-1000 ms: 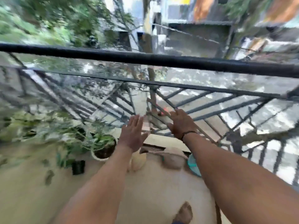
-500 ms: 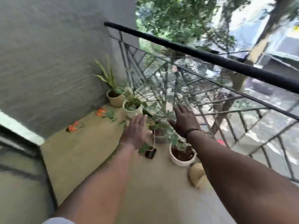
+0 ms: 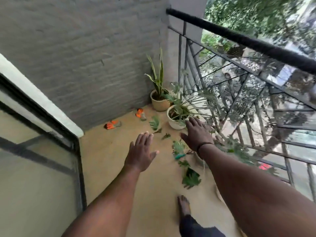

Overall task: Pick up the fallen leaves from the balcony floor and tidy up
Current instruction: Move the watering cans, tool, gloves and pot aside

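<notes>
Both hands hold nothing: the left hand (image 3: 140, 152) and the right hand (image 3: 196, 134) reach forward over the floor (image 3: 106, 159) with fingers straight and spread, palms down. At the left stands a glass door (image 3: 34, 151). By the far wall (image 3: 85, 57) lie two orange gloves (image 3: 112, 124), apart from each other. Fallen leaves (image 3: 154, 123) are scattered on the floor along its right edge, from beside the white pot (image 3: 176, 120) near the far corner down to a large leaf (image 3: 190, 179) close to the bare foot (image 3: 183, 205). A green-handled tool (image 3: 179, 156) lies among them. A ribbed pot (image 3: 159, 103) with a tall plant sits in the far corner, beside the railing (image 3: 239, 38).
</notes>
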